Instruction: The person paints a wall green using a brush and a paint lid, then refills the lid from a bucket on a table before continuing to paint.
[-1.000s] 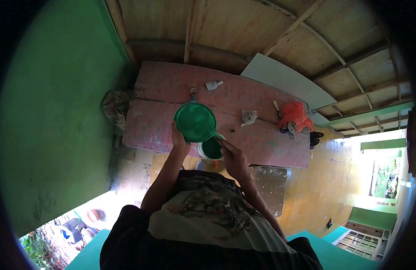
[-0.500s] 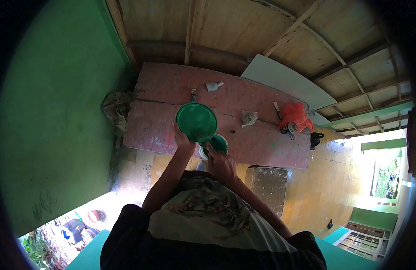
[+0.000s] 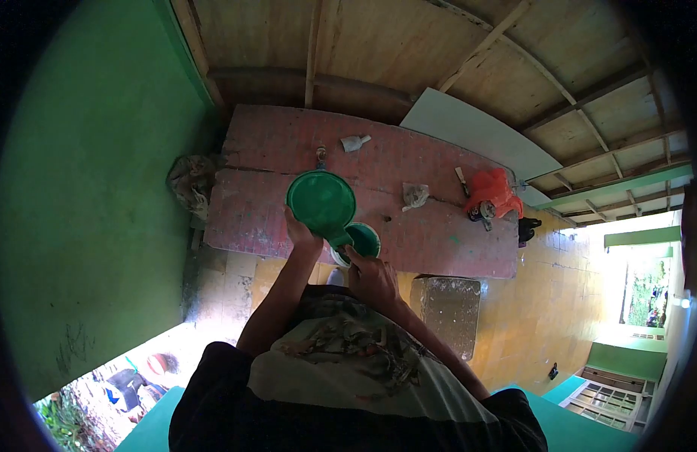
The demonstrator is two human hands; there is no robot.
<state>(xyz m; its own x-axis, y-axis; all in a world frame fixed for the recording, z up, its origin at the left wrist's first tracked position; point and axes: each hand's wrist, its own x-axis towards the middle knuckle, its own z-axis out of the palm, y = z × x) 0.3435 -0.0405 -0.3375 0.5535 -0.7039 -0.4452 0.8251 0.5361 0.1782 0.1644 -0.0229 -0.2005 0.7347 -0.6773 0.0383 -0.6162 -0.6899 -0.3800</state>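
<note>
My left hand [image 3: 305, 235] grips the lower left edge of a round lid [image 3: 320, 202] whose inner face is coated in wet-looking green paint. The lid is tilted up towards me. In my closed right hand [image 3: 371, 277] is a flat, green-coated tool [image 3: 338, 237], its end over the lid's lower edge; whether it is a brush or a scraper I cannot tell. Just below and right of the lid, a paint bucket [image 3: 369, 239] with a pale rim holds dark green paint. The lid and my right hand hide part of it.
The red, worn tabletop [image 3: 273, 218] carries a small wood-handled tool [image 3: 321, 157], a white scraper-like piece [image 3: 354, 143], a clear plastic bag [image 3: 415, 196] and a red plastic bag [image 3: 493, 190]. A stained stool-like block [image 3: 448, 316] stands near my right forearm. A green wall [image 3: 100, 188] rises at left.
The lid has shifted slightly left in view, and the tool now sits lower along its edge, nearer the bucket. Both hands keep their grips.
</note>
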